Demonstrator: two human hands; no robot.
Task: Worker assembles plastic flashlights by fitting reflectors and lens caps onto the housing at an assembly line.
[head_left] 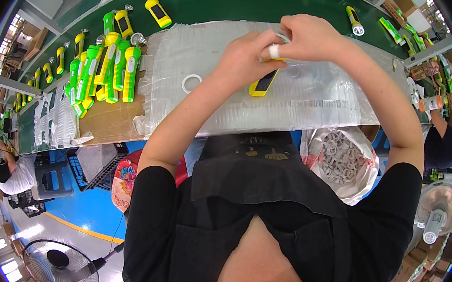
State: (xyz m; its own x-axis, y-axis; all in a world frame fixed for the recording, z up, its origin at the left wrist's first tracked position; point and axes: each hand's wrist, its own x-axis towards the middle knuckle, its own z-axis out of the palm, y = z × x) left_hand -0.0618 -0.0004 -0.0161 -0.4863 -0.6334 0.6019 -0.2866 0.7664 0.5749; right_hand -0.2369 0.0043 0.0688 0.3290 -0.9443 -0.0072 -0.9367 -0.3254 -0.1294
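Both hands meet over the middle of the plastic-covered cardboard (317, 93). My left hand (245, 56) is closed, its fingertips against those of my right hand (309, 37), also closed. Between them shows part of a pale ring (284, 37), pinched from both sides. A small white band (274, 51) sits by the touching fingertips; whether it belongs to the ring I cannot tell. Just under the hands is a yellow flashlight (264, 84) with a dark panel, its upper end hidden by my fingers. Another white ring (192, 83) lies flat beside my left forearm.
A heap of green and yellow flashlights (102, 69) lies at the left. More stand along the green conveyor (212, 1), including one flashlight (354, 20) at far right. An open white sack (341, 160) of pale rings hangs by the table's near edge. Co-workers sit at both sides.
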